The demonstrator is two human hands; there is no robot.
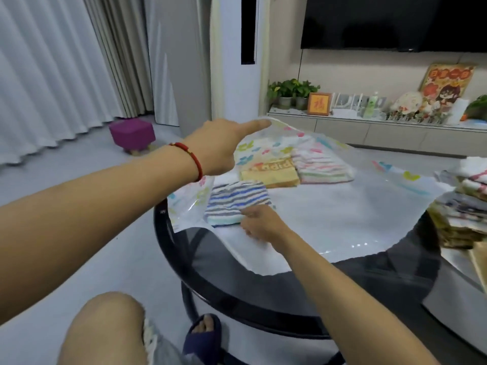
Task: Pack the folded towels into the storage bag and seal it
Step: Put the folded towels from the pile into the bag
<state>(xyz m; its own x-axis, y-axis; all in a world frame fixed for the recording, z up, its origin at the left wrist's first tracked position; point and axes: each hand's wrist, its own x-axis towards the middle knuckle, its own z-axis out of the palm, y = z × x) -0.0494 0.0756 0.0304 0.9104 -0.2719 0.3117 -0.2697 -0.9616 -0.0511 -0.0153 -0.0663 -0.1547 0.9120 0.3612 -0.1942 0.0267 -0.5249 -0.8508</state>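
Note:
A clear storage bag [342, 214] printed with coloured flowers lies on the round glass table [237, 285]. My left hand [224, 146] pinches the bag's upper layer and lifts it, holding the mouth up. My right hand [263, 225] grips a folded blue, grey and white striped towel [237, 201] at the bag's near left side. Deeper inside the bag lie a yellow towel [271, 175] with lettering and a pastel striped towel [321, 167]. A stack of folded towels [469, 204] waits at the table's right edge.
A purple stool [131, 135] stands on the floor to the left, by the curtains. Behind the table runs a low cabinet [369, 127] with plants and ornaments. My knee and slippered foot are below the table's near rim.

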